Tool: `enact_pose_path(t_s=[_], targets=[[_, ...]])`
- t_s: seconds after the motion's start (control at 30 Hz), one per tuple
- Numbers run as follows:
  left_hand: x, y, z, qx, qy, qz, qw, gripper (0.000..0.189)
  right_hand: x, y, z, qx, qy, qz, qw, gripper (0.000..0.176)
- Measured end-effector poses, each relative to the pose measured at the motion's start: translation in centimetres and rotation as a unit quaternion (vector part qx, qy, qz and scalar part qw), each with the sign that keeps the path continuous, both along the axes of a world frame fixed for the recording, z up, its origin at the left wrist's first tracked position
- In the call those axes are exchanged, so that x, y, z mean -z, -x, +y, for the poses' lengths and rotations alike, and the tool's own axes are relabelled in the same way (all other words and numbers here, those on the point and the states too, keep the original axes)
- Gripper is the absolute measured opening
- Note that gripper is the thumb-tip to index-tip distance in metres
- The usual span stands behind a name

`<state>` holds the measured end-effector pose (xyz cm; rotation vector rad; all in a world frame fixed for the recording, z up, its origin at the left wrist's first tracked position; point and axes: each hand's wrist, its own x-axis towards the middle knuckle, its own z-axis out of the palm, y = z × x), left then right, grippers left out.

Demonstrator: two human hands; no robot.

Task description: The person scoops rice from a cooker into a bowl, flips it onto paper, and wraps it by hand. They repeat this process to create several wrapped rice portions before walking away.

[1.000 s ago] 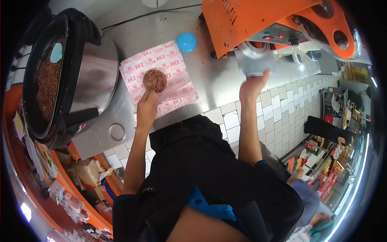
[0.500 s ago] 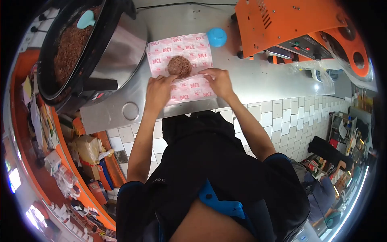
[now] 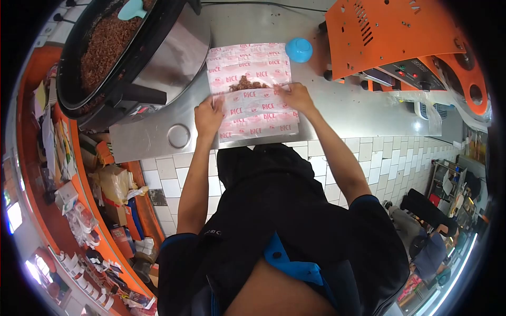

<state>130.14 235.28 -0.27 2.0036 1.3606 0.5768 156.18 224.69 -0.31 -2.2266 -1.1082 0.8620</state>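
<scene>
On the steel counter lies a sheet of white wrapping paper (image 3: 258,109) printed in red with the word RICE. A mound of brown cooked rice (image 3: 246,84) rests on it, its near part hidden under a fold of the paper. At the fold's left end, my left hand (image 3: 208,117) is closed on the paper edge. My right hand (image 3: 299,98) pinches the paper at the right end of the fold. A small blue bowl (image 3: 299,50) stands just beyond the paper's far right corner.
To the left stands a large cooker (image 3: 176,50) of brown rice with a pale turquoise scoop (image 3: 132,9) in it. An orange machine (image 3: 392,39) occupies the right. A round metal ring (image 3: 178,136) sits near the counter's front edge. A person (image 3: 429,255) is behind at right.
Both hands have drawn the paper's near part over the rice, and the rounded mound is now flattened and partly covered. My hands have moved farther apart. The whole view has shifted slightly.
</scene>
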Motion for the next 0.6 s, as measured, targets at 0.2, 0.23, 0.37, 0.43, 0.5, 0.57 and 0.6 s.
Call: enact_pose_path(t_s=[0.2,0.23,0.37,0.43,0.5,0.57,0.6], targets=[[-0.4,-2.3,-4.0,0.215,-0.359,0.007,0.908,0.025,-0.2,0.0,6.9,-0.121,-0.19,-0.188,0.956,0.026],[-0.6,-2.8,-4.3,0.203,-0.298,-0.001,0.933,0.029,0.1,0.5,8.2,-0.21,-0.351,-0.16,0.898,0.03],[-0.3,-3.3,-3.1,0.156,-0.167,-0.056,0.972,0.036,-1.1,0.9,10.7,-0.268,0.01,-0.103,0.958,0.046],[0.1,-3.2,-3.2,0.149,-0.164,-0.055,0.974,0.037,-0.5,0.8,10.8,-0.266,-0.113,-0.227,0.93,0.051],[0.1,-3.4,-3.1,0.137,-0.166,-0.053,0.975,0.038,-0.8,1.0,11.4,-0.247,-0.123,-0.229,0.934,0.056],[-0.3,-3.7,-3.5,0.1,-0.215,-0.01,0.971,0.043,-1.9,1.3,12.1,-0.321,-0.016,-0.205,0.925,0.051],[-0.3,-3.6,-3.6,0.101,-0.216,-0.01,0.971,0.043,-1.7,1.4,12.2,-0.32,-0.017,-0.205,0.925,0.051]])
